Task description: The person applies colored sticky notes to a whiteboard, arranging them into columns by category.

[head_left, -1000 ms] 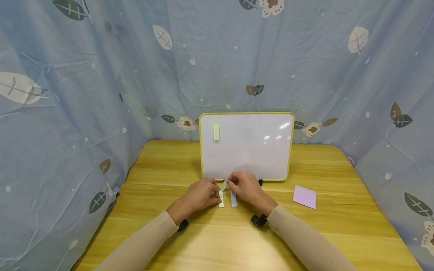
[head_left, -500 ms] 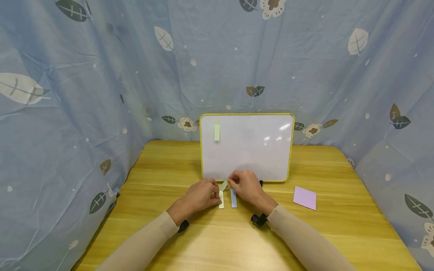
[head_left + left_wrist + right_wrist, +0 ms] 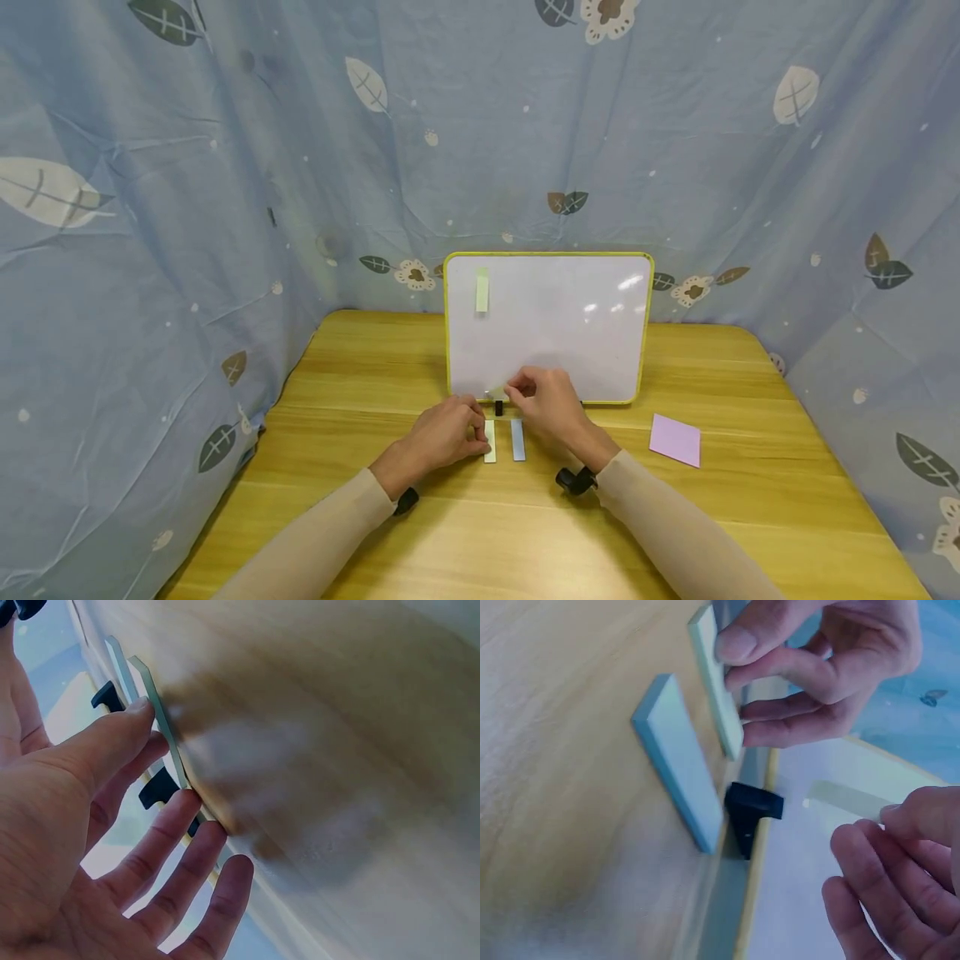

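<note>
My left hand pinches the side of a narrow pale green sticky-note pad between thumb and fingers, holding it on the wooden table. In the right wrist view, that pad lies flat under the left thumb. Between the thumb and index finger of my right hand is one thin, loose pale green sticky note, raised in front of the whiteboard's lower edge. A narrow blue sticky-note pad lies right of the green one, touched by neither hand.
A whiteboard with a yellow frame stands on small black feet behind my hands. One green note is stuck at its upper left. A square purple sticky-note pad lies at the right. Patterned blue curtains surround the table.
The right hand has lifted slightly up and away, and the green note it pinches has come off the pad. The left hand still holds the pad in place.
</note>
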{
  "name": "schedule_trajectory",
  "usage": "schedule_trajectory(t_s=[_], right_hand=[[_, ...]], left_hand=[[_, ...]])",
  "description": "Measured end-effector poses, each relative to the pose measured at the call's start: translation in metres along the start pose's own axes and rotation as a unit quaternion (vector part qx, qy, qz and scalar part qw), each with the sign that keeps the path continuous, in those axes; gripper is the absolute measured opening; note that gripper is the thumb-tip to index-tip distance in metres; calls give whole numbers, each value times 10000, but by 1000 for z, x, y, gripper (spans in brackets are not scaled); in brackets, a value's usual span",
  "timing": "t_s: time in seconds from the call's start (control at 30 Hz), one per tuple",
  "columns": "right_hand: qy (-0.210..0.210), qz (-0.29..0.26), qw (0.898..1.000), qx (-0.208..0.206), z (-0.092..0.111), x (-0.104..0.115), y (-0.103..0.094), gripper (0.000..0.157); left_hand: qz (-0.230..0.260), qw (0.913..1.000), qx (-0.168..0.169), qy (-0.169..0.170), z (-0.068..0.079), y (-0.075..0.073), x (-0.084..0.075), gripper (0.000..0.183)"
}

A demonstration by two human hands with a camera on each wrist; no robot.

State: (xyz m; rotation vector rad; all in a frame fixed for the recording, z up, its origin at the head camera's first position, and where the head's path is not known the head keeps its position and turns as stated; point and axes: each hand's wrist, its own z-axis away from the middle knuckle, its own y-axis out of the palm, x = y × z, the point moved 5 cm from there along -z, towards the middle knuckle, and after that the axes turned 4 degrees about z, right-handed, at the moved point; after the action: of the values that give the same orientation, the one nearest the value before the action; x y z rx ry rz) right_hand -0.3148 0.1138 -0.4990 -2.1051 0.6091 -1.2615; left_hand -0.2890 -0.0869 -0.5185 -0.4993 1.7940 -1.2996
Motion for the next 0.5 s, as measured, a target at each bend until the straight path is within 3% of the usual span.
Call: schedule_trajectory(t_s=[0.17, 0.5], right_hand=[[-410, -168, 9988, -227, -1, 8, -5, 4], [-721, -917, 9896, -843, -2, 17, -13, 7]], left_hand=[[60, 9999, 45, -75, 0, 0, 1, 23], [245, 9996, 143, -96, -1, -5, 1, 14]])
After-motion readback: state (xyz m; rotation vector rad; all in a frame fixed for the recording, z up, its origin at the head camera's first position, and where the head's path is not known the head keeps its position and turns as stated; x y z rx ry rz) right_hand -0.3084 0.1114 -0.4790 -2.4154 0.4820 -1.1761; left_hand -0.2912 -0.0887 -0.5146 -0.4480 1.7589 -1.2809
